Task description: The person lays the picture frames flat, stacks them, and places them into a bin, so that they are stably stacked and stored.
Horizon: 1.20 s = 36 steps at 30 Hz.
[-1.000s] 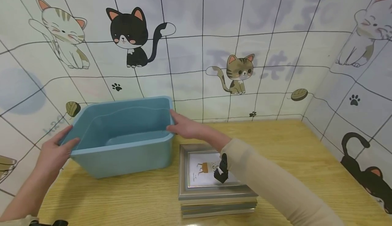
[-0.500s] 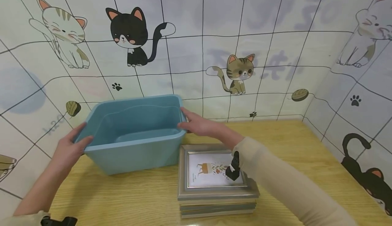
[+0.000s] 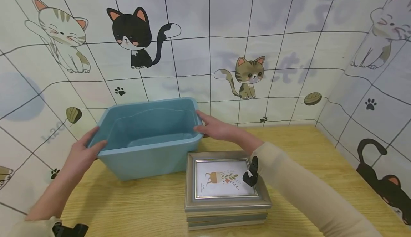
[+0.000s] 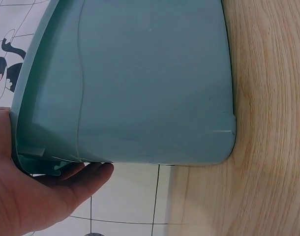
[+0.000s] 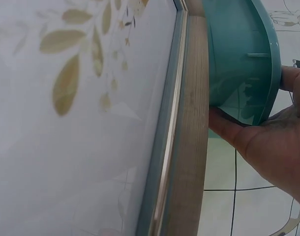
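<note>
A blue plastic bin (image 3: 149, 160) with nothing inside stands on the wooden table, against the back wall. My left hand (image 3: 82, 153) grips its left rim; in the left wrist view the fingers (image 4: 93, 179) curl under that rim, with the thumb side at the edge. On the opposite end my right hand (image 3: 216, 127) holds the right rim, thumb and fingers on either side of it, as the right wrist view also shows. Just in front of the right hand lies a stack of silver picture frames (image 3: 224, 180), the top one holding a plant print.
The wooden table (image 3: 295, 158) runs to a wall covering (image 3: 192, 51) printed with cats and grid lines, at the back and both sides. The frame stack sits close to the bin's right front corner.
The bin has slid to the right along the back wall, toward the frame stack, with both hands moving along on its rims. The frames have stayed in place.
</note>
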Motion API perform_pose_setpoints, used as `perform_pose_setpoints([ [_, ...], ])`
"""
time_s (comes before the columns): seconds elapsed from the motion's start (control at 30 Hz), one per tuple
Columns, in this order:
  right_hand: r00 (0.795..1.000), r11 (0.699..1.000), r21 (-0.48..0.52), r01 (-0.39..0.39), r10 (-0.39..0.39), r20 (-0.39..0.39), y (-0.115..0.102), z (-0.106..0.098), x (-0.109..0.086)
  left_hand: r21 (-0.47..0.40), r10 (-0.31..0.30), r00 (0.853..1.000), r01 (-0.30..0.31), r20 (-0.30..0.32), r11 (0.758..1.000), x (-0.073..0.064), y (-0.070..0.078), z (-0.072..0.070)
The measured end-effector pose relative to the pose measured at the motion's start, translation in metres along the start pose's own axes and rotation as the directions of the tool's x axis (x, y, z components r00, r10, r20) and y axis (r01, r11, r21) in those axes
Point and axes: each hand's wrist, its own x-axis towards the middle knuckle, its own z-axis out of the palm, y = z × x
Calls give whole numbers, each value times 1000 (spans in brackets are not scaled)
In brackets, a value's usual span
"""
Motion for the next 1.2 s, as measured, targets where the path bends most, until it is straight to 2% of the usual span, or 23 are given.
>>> perform_pose_setpoints([
  [0.13,1000,1000,9,-7,7,3,3,-8,-4,-13,6,1000,-6,6,1000,2,4,7],
  [0.3,999,999,-19,-39,39,-2,6,-23,-17,-35,25,1000,-24,11,999,6,11,24],
  [0.5,997,997,-18,-72,72,2,15,-36,-30,-17,11,1000,-11,-7,1000,8,20,44],
  [0.57,997,997,-10,-78,78,1,19,-38,-34,-42,7,1000,-7,-4,999,9,24,48],
  [0.73,997,997,-17,-76,76,-9,24,-44,-42,-55,4,1000,-5,-5,998,10,32,56],
  [0.93,998,998,-11,-55,55,-25,33,-53,-49,-32,1,1000,-1,1,999,15,41,66],
  [1.2,997,1000,18,-25,26,-71,48,-69,-68,-16,48,998,-48,35,999,24,60,86],
])
